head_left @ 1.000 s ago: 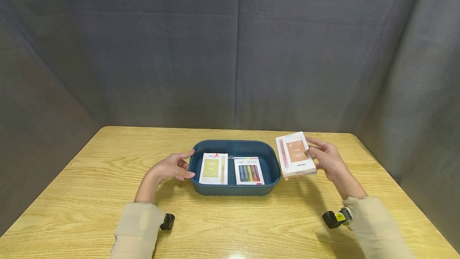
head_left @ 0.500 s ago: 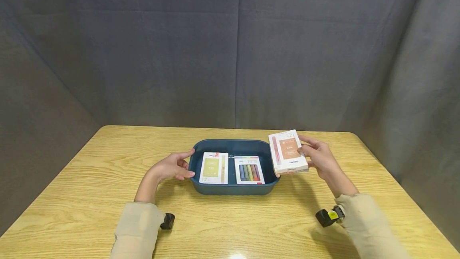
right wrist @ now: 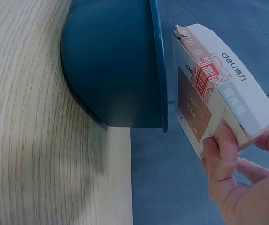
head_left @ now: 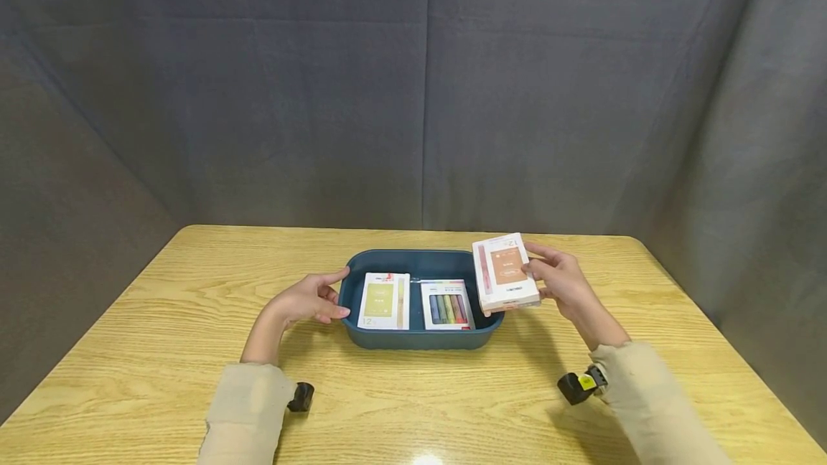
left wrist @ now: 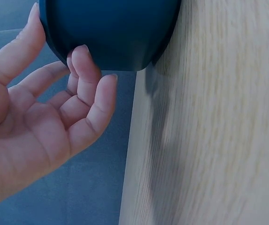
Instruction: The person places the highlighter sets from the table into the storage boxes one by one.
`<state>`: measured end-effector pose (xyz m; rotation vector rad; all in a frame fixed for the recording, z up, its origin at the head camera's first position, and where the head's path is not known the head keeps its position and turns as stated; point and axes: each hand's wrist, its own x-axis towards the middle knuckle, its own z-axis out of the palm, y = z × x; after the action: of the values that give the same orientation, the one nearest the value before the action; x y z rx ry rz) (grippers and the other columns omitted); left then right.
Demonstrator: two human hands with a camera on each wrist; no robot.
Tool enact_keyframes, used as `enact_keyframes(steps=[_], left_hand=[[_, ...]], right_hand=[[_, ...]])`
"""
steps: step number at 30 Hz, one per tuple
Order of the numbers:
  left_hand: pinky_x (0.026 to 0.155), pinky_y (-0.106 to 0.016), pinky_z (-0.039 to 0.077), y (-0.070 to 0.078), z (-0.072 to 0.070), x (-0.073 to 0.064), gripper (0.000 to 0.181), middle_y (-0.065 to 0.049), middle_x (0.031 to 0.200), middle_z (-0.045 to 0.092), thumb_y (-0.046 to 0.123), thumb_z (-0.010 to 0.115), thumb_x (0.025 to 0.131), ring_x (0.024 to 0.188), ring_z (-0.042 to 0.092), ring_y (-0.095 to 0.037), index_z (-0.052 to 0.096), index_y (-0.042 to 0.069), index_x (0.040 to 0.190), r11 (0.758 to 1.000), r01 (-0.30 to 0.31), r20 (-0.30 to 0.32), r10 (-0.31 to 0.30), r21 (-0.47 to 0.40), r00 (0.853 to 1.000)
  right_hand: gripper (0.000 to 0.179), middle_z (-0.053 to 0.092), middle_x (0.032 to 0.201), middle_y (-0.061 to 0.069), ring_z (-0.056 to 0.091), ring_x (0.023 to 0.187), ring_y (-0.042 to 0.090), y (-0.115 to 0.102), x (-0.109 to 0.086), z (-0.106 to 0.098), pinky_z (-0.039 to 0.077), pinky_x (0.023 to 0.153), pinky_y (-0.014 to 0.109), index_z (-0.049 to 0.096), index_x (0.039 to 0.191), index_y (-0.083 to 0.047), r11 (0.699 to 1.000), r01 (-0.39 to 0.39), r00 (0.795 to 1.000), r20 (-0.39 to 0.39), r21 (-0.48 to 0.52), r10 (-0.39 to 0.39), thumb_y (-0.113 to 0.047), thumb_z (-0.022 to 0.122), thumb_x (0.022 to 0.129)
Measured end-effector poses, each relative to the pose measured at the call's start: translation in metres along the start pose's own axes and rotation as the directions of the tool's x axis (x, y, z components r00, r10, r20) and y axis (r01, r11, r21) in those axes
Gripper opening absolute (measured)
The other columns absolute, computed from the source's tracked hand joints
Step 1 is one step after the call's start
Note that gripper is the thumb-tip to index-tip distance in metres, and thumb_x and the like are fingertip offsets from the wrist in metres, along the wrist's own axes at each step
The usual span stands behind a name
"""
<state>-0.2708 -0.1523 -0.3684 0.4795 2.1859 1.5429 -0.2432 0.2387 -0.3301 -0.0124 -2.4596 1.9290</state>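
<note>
In the head view my left hand (head_left: 311, 300) holds the left end of a dark blue plastic bin (head_left: 420, 340), thumb and forefinger at its rim. The left wrist view shows the other fingers curled against the bin's outer wall (left wrist: 111, 33). My right hand (head_left: 561, 284) grips a white highlighter box (head_left: 507, 271) with an orange panel, tilted over the bin's right end. Seen from the right wrist, this box (right wrist: 214, 84) is above the rim, fingers at its lower edge. Inside the bin lie a white box with a yellow-green panel (head_left: 382, 301) and a white box with a window of coloured sticks (head_left: 448, 305).
The bin stands on a light wood-grain table (head_left: 413, 400). Grey cloth (head_left: 310, 106) hangs behind the table and along both sides. Black wrist cameras show by the left sleeve (head_left: 248, 407) and the right sleeve (head_left: 652, 400).
My right hand has carried the highlighter box leftward, from beside the bin to over its right end. The left hand, the bin and the two boxes inside have stayed put.
</note>
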Motion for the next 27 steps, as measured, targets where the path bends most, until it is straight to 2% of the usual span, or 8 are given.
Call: enact_keyframes(steps=[4,10,15,27], left_hand=[[0.054,-0.026,0.041,0.0,0.0,0.0,0.081,-0.006,0.069,0.041,-0.001,0.068,0.076,0.055,0.04,-0.014,0.018,-0.002,0.141,1.0,-0.003,0.001,0.003,0.005,1.0],[0.056,-0.027,0.042,0.0,0.0,-0.001,0.081,-0.006,0.069,0.04,0.0,0.067,0.077,0.058,0.04,-0.014,0.017,-0.002,0.141,1.0,-0.002,0.006,0.002,0.004,1.0],[0.058,-0.029,0.045,0.0,-0.001,-0.002,0.081,-0.006,0.07,0.04,0.0,0.067,0.077,0.062,0.041,-0.014,0.017,-0.002,0.141,1.0,-0.003,0.003,0.003,0.015,1.0],[0.057,-0.027,0.044,0.001,-0.001,-0.003,0.081,-0.006,0.07,0.04,0.0,0.067,0.077,0.061,0.041,-0.013,0.017,-0.001,0.141,1.0,0.008,0.002,-0.008,0.004,1.0]], right_hand=[[0.051,0.049,0.106,0.023,0.052,0.067,0.009,0.0,0.001,0.003,0.044,0.049,0.022,0.033,0.134,0.008,1.0,-0.004,1.0,-0.003,0.005,0.004,-0.002,0.046,0.086],[0.05,0.047,0.11,0.026,0.053,0.068,0.01,0.001,0.003,0.009,0.045,0.049,0.023,0.033,0.134,0.007,1.0,-0.018,1.0,0.004,0.01,0.018,-0.002,0.046,0.086],[0.05,0.048,0.106,0.024,0.053,0.067,0.01,0.003,0.005,0.014,0.043,0.048,0.022,0.035,0.133,0.008,1.0,-0.019,1.0,0.006,-0.011,0.019,-0.002,0.046,0.085],[0.051,0.046,0.117,0.031,0.054,0.067,0.012,0.004,0.009,0.026,0.042,0.045,0.021,0.036,0.132,0.007,0.999,-0.03,0.999,0.018,-0.029,0.03,0.0,0.047,0.083]])
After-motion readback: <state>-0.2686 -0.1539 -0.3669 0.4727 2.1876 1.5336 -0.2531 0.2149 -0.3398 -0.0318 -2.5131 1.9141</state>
